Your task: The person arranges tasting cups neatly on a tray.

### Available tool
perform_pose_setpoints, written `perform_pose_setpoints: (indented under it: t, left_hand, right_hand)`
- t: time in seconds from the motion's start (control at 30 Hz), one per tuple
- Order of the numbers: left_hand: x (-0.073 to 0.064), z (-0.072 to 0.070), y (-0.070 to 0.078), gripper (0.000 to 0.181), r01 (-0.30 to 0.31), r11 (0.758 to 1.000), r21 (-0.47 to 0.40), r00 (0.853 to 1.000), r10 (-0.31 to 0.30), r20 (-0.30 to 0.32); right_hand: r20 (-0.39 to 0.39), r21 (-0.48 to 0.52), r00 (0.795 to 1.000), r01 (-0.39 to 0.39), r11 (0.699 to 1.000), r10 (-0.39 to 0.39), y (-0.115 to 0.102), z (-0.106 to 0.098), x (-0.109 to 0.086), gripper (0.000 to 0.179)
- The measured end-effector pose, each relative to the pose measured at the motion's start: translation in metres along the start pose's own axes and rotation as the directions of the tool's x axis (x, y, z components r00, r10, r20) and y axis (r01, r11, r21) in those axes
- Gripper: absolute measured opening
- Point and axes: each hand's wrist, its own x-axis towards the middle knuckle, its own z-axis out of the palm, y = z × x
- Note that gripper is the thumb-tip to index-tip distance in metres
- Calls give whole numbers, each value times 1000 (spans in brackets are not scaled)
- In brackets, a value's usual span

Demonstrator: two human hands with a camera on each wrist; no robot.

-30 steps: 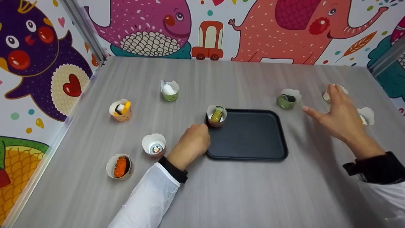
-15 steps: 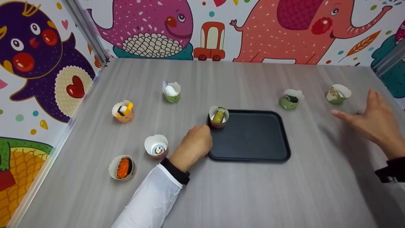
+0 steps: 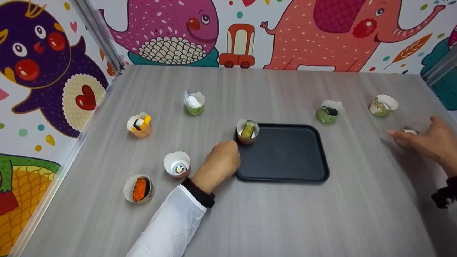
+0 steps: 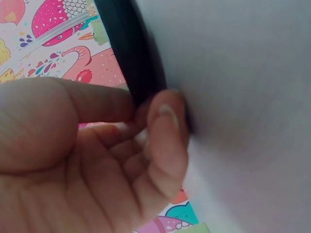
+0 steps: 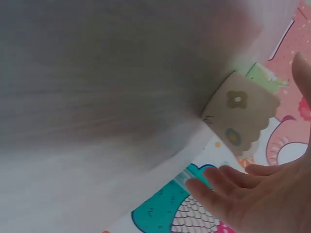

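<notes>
Right hand (image 3: 432, 143) lowered, spread about cup (image 5: 243, 116), left hand (image 3: 220, 160) pinching tray (image 3: 285, 153)

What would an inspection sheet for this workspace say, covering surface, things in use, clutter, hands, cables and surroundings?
Surface: grey, streaked table.
Things in use: dark tray bearing one cup at its far left corner; a second cup stands off to the tray's right.
Clutter: six other cups stand on the table, four left of the tray and two beyond its far right corner; otherwise nothing seen.
Hands: left hand pinches the tray's left edge; right hand is beside the second cup, not gripping it.
Cables: nothing seen.
Surroundings: cartoon walls behind and at both sides.
</notes>
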Motion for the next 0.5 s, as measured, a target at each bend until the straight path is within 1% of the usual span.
perform_pose_setpoints:
  t: [0.1, 0.2, 0.4, 0.5]
  left_hand:
    - [0, 0, 0, 22, 1, 1000, 1, 1000, -1, 3]
    - [0, 0, 0, 21, 4, 1000, 2, 1000, -4, 3]
    - [1, 0, 0, 21, 2, 1000, -2, 1000, -2, 1]
    - [1, 0, -1, 20, -20, 1000, -8, 1000, 20, -7]
  right_hand:
    - [47, 23, 998, -36, 999, 35, 7, -2, 5, 144]
    - [67, 37, 996, -56, 998, 53, 14, -1, 9, 149]
    - [63, 41, 996, -60, 997, 57, 16, 3, 9, 149]
    - [59, 48, 998, -36, 998, 34, 15, 4, 9, 144]
